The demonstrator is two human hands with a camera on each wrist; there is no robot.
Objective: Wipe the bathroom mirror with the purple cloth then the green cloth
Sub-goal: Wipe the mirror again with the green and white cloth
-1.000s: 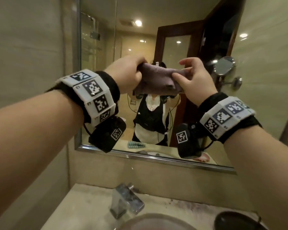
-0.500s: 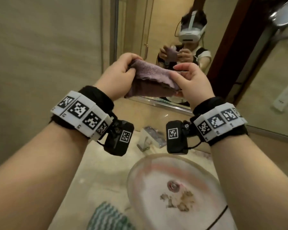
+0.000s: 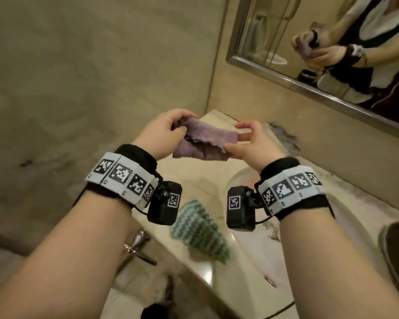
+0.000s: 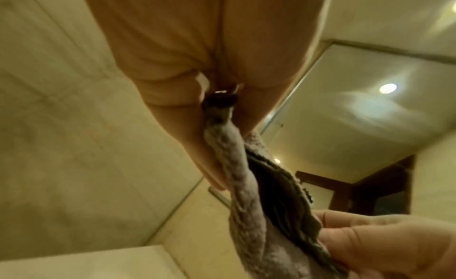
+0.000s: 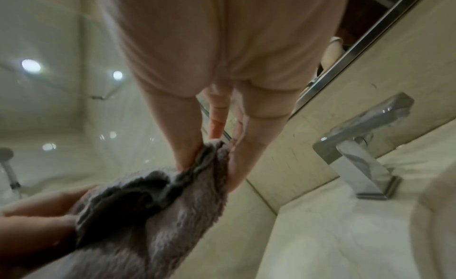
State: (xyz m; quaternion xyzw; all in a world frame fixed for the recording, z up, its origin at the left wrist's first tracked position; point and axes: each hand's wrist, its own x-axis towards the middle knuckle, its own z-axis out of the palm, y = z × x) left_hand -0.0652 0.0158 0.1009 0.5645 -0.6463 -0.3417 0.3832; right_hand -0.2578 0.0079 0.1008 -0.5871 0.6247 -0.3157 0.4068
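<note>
Both forearms reach forward side by side over the counter point(image 3: 217, 270), wrists level, with the purple cloth point(image 3: 203, 143) stretched between the hands above the counter's back corner. The left hand point(image 3: 161, 134) has its fingers curled round the cloth's left end, bunching it in the fist; in the left wrist view the cloth point(image 4: 246, 185) runs out from between the thumb and fingers. The right hand point(image 3: 249, 146) pinches the right end between thumb and fingers; the right wrist view shows the thumb and one finger closed on the cloth's edge point(image 5: 212, 152) while the other fingers stay fairly straight. Half a second ago the hands held the cloth higher, in front of the mirror's lower edge; now they sit lower, over the counter, and the mirror point(image 3: 332, 42) lies well apart at the upper right, reflecting the person's hands and cloth. The cloth is also spread a little wider, with a ragged folded edge facing the camera. Its long axis runs left to right between the two hands, roughly level, the lower fold sagging slightly. The green cloth point(image 3: 200, 233) lies crumpled on the counter below the wrists, just left of the basin point(image 3: 244, 180). The tap point(image 5: 362, 146) stands behind the basin, against the wall below the mirror.
</note>
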